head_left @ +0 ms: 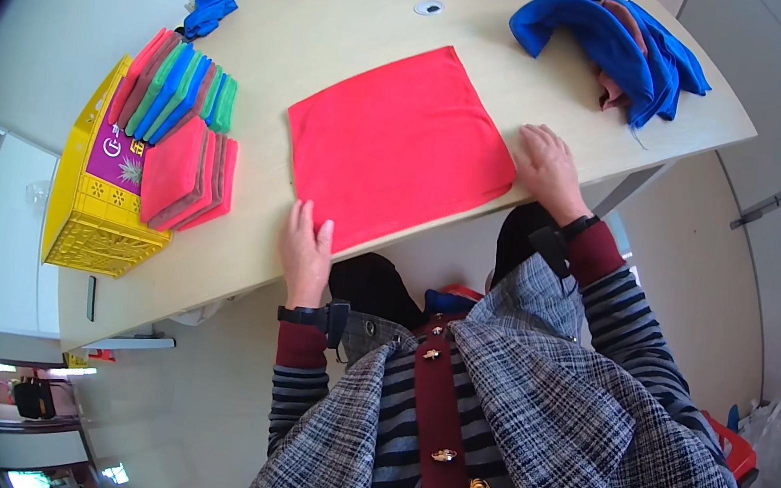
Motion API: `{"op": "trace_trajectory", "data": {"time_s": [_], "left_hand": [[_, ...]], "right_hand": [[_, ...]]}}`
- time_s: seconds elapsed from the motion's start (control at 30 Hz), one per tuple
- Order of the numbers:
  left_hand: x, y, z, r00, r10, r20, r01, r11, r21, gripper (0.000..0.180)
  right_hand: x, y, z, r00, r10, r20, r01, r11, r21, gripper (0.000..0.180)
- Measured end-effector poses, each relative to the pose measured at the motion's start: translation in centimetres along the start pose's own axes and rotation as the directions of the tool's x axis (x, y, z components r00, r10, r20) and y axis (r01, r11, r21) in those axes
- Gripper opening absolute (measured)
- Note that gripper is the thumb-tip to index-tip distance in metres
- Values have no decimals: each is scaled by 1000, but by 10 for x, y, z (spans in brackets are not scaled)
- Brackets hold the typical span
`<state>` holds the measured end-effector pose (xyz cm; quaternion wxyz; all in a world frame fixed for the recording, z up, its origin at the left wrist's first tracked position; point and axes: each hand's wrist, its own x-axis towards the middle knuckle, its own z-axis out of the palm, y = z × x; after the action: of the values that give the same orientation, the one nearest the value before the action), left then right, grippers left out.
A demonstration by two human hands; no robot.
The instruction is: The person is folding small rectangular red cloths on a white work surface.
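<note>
A red cloth point(395, 144) lies spread flat on the pale table, its near edge close to the table's front edge. My left hand point(307, 254) rests at the cloth's near left corner, thumb and fingers apart, fingertips touching the cloth's edge. Beside the right corner lies my right hand point(550, 170), fingers stretched out on the tabletop and against the cloth's side. Neither hand grips anything that I can see.
Folded red, brown, green and blue cloths point(174, 171) stand in rows at the left, by a yellow plastic crate point(104, 237). Loose crumpled cloths point(601, 53) lie at the far right and along the back. The table point(251, 163) has round cable holes.
</note>
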<state>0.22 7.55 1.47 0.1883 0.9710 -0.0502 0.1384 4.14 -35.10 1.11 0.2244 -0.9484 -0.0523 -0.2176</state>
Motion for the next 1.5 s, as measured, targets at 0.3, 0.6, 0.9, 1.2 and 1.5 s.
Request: {"op": "trace_trajectory", "data": {"time_s": [0.3,0.6,0.9,1.2,1.5], "left_hand": [[-19,31,-26,963,145,-227,-162,985,-60,24],[41,188,40,796,590,-137,-602,746,-283,24],[61,210,82,850,519,-93,-526,820,-226,22],[64,214,87,899,428,-98,-437,852,-289,11],[94,165,71,998,-35,54,64,422,-904,4]], "right_hand": [[-33,-34,-22,992,-58,-116,90,953,290,21],[-41,-42,-12,985,-75,-156,123,937,327,17],[-39,-37,-11,994,108,32,-102,737,668,28],[-41,-33,-14,998,55,32,-63,789,611,29],[-24,-21,-31,929,-362,77,343,921,187,25]]}}
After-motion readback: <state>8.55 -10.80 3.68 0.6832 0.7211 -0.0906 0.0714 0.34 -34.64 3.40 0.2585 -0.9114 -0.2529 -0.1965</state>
